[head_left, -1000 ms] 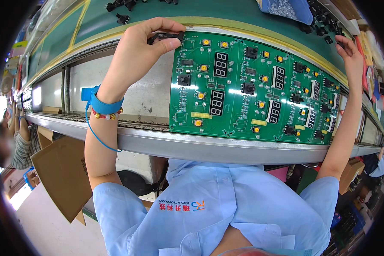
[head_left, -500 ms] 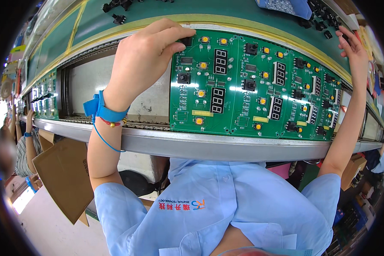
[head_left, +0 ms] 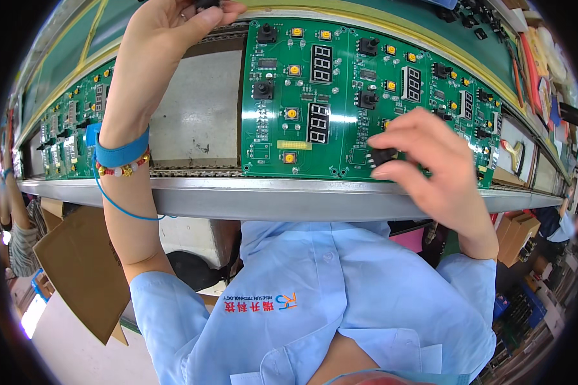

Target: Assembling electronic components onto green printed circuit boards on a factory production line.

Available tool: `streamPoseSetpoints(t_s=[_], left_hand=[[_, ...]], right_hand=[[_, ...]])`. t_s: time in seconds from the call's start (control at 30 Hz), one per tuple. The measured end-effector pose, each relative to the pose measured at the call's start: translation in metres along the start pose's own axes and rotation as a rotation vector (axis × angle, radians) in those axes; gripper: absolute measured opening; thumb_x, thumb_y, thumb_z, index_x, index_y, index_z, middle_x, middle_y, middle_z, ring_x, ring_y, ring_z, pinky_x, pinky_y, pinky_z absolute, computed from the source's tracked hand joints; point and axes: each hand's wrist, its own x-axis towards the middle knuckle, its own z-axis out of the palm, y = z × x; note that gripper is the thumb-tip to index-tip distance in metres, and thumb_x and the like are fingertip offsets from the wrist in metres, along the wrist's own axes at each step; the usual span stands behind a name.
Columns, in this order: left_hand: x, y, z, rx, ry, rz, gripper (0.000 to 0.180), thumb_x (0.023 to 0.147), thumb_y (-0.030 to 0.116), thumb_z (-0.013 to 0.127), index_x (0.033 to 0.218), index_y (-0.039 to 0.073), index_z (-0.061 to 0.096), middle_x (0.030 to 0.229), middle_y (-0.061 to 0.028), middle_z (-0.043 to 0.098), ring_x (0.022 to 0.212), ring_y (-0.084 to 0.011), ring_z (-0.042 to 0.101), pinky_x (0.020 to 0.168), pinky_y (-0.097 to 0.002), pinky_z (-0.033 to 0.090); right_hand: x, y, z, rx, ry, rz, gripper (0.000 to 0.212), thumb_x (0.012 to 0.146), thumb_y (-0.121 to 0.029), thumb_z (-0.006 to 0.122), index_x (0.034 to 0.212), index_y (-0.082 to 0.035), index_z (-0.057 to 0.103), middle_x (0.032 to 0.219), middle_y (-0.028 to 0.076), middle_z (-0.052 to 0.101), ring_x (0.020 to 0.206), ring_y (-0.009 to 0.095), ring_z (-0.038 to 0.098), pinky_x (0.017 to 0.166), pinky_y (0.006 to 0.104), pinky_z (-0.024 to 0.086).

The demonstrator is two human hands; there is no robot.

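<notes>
A green circuit board panel [head_left: 340,96] with red digit displays, yellow buttons and black parts lies on the conveyor in front of me. My right hand [head_left: 430,170] hovers over its near right part, fingers pinched on a small black component [head_left: 382,156] just above the board. My left hand [head_left: 173,25] is stretched to the far edge past the board's top left corner, fingers closed on a small black part [head_left: 207,4] that is mostly cut off by the frame. A blue wrist strap [head_left: 119,151] with a cord and a bead bracelet sits on my left wrist.
Another green board [head_left: 70,128] lies further left on the conveyor. A metal rail [head_left: 289,199] runs along the near edge. Loose black parts [head_left: 475,13] and coloured items sit on the far green bench. Brown cardboard [head_left: 83,269] leans below left. Another person's arm [head_left: 16,237] is at far left.
My right hand came from the board's far right edge down to its near right part, now pinching a black component. My left hand moved up past the board's top left corner.
</notes>
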Motion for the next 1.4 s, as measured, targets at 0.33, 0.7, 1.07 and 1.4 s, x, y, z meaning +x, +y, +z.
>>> streamPoseSetpoints(t_s=[0.33, 0.7, 1.07, 1.4], left_hand=[[0.027, 0.053, 0.072, 1.172, 0.578, -0.861, 0.027, 0.094, 0.018, 0.061, 0.110, -0.003, 0.060, 0.080, -0.0038, 0.063, 0.063, -0.0090, 0.060, 0.056, -0.0195, 0.050], [0.021, 0.058, 0.067, 1.158, 0.505, -0.817, 0.033, 0.102, 0.024, 0.046, 0.116, -0.004, 0.058, 0.079, -0.0029, 0.061, 0.058, -0.0068, 0.052, 0.055, -0.0189, 0.044], [-0.037, 0.067, 0.117, 0.949, 0.595, -0.890, 0.030, 0.090, 0.003, 0.060, 0.120, 0.000, 0.058, 0.102, -0.0068, 0.068, 0.069, -0.0046, 0.055, 0.063, -0.0183, 0.048], [-0.066, 0.063, 0.148, 1.296, 0.492, -0.969, 0.030, 0.078, -0.004, 0.066, 0.107, 0.002, 0.066, 0.106, -0.0062, 0.064, 0.086, -0.0119, 0.055, 0.078, -0.0245, 0.046]], right_hand=[[-0.007, -0.006, 0.027, -0.405, 0.081, -0.161, 0.025, 0.063, -0.017, 0.078, 0.082, -0.006, 0.065, 0.078, 0.003, 0.057, 0.067, 0.019, 0.059, 0.053, 0.0299, 0.046], [-0.007, -0.005, 0.027, -0.433, 0.079, -0.183, 0.025, 0.062, -0.017, 0.077, 0.081, -0.006, 0.065, 0.078, 0.002, 0.056, 0.065, 0.018, 0.058, 0.053, 0.0297, 0.046], [0.010, -0.005, 0.008, -0.394, 0.104, -0.237, 0.027, 0.066, -0.016, 0.077, 0.089, -0.006, 0.068, 0.081, 0.004, 0.060, 0.063, 0.020, 0.060, 0.051, 0.0301, 0.046], [0.008, 0.009, 0.010, -0.258, 0.093, -0.271, 0.023, 0.067, -0.008, 0.076, 0.088, -0.005, 0.068, 0.081, 0.005, 0.061, 0.060, 0.020, 0.059, 0.049, 0.0291, 0.046]])
